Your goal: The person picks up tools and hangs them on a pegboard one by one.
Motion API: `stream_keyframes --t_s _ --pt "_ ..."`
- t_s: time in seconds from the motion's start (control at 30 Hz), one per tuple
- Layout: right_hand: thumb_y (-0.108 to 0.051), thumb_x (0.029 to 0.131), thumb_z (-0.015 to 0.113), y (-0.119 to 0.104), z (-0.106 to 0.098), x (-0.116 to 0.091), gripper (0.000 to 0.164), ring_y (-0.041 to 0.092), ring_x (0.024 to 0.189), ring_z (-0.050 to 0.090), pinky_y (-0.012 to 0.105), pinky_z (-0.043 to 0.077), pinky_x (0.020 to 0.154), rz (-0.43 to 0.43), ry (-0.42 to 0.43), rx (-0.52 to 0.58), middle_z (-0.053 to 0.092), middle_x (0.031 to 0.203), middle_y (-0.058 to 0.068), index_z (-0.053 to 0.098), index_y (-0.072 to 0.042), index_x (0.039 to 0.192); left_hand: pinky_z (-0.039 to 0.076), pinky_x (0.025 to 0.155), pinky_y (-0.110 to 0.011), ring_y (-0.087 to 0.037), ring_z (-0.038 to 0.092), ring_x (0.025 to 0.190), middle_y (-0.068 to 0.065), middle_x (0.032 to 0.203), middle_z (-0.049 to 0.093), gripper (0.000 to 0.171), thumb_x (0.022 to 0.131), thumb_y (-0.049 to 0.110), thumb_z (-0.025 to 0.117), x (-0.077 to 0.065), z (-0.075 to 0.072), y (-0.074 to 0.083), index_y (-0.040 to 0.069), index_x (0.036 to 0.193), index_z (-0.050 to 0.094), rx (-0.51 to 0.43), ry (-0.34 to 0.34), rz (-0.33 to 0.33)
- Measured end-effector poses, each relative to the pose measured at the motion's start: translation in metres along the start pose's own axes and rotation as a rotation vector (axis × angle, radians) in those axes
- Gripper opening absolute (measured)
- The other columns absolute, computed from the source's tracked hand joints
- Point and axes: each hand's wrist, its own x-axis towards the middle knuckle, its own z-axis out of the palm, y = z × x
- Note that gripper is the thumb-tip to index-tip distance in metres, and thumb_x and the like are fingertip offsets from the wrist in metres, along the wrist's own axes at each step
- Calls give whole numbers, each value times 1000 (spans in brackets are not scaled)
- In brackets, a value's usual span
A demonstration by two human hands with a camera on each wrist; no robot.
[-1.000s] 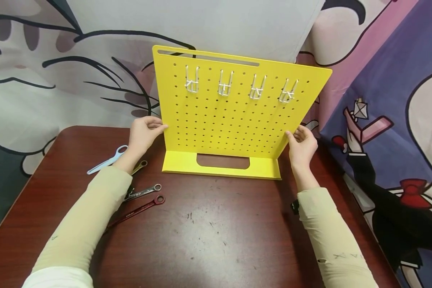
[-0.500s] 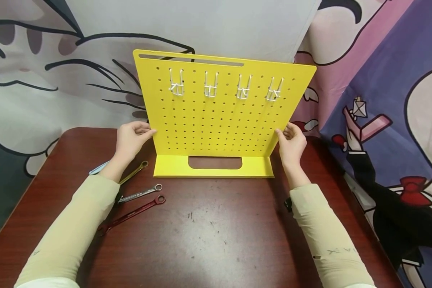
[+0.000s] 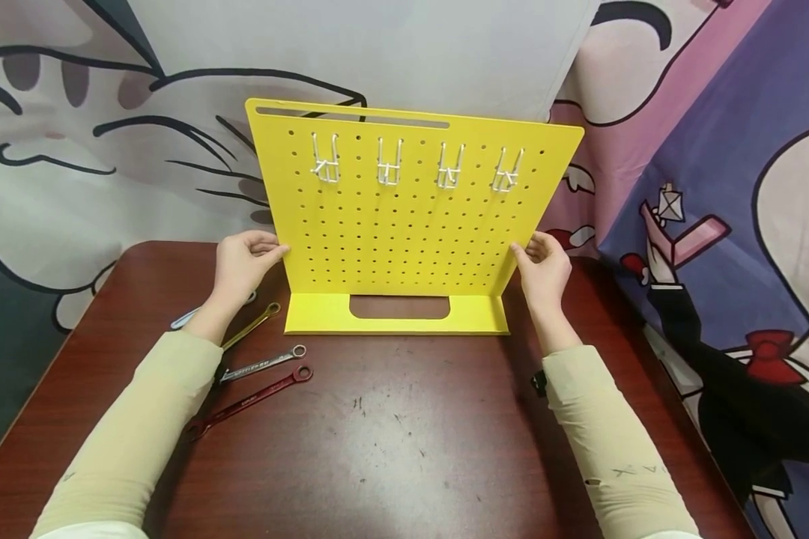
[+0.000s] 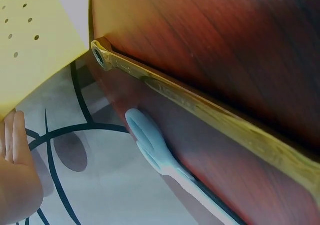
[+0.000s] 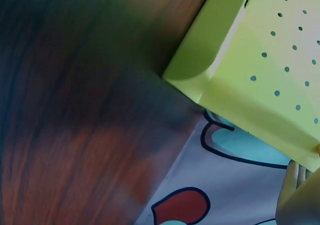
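A yellow pegboard (image 3: pixel 394 224) stands upright on its base at the back of the table, with several white wire hooks (image 3: pixel 389 171) along its upper part. My left hand (image 3: pixel 243 258) pinches its left edge between thumb and fingers, low down. On the opposite edge, my right hand (image 3: pixel 544 271) grips in the same way, fingers behind the board. In the left wrist view a gold ratchet wrench (image 4: pixel 190 105) lies near the board's corner, beside a light blue tool with a looped handle (image 4: pixel 150 140). The right wrist view catches the right hand (image 5: pixel 300 197) at the board's edge.
Left of the board, on the brown table (image 3: pixel 391 449), lie a silver wrench (image 3: pixel 259 365) and a dark red wrench (image 3: pixel 252 400), partly near the left sleeve. A printed cloth (image 3: pixel 175 187) hangs right behind the table, and another (image 3: pixel 714 262) on the right.
Both hands have shifted the pegboard leftward, mostly in the first half second, and it moved only slightly since. The left forearm now covers more of the light blue tool.
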Motion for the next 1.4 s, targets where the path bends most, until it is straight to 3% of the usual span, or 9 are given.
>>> stream_keyframes --t_s 0.2,0.43,0.6,0.9,1.2,1.4 --pt "-7 95 79 -5 -12 2 33 29 107 73 17 54 90 -69 5 -33 76 120 20 71 2 125 45 71 1 23 53 74 -30 112 77 31 98 17 78 -1 2 1 -8 117 75 -4 -4 -6" --pt "-6 93 80 -27 -31 15 32 23 109 73 18 55 96 -201 117 24 77 120 16 74 0 123 45 72 2 25 53 75 -30 113 77 31 99 18 78 -4 2 0 -7 117 75 -10 4 -5" --pt "-11 93 81 -52 -45 27 28 16 112 71 17 52 101 -317 185 3 77 118 12 77 -4 119 44 73 2 26 53 75 -31 112 77 31 99 17 78 -5 3 -1 -8 117 74 -18 9 1" --pt "-18 97 77 -101 -52 54 28 18 120 64 22 47 108 -564 203 -63 73 121 14 76 -4 122 44 74 2 26 53 75 -31 111 77 29 98 15 78 -4 4 -1 -8 117 75 -20 21 7" --pt "-15 96 74 -133 -39 72 29 32 122 62 34 42 115 -751 127 -143 74 124 17 74 -1 122 43 73 3 27 53 74 -32 110 77 28 98 13 78 -4 3 1 -9 115 75 -21 25 15" --pt "-15 96 76 -133 -31 81 30 35 121 62 37 43 113 -768 53 -186 73 125 18 74 -1 123 44 72 3 28 53 73 -32 109 77 28 98 13 78 -4 5 -1 -9 114 75 -30 27 32"
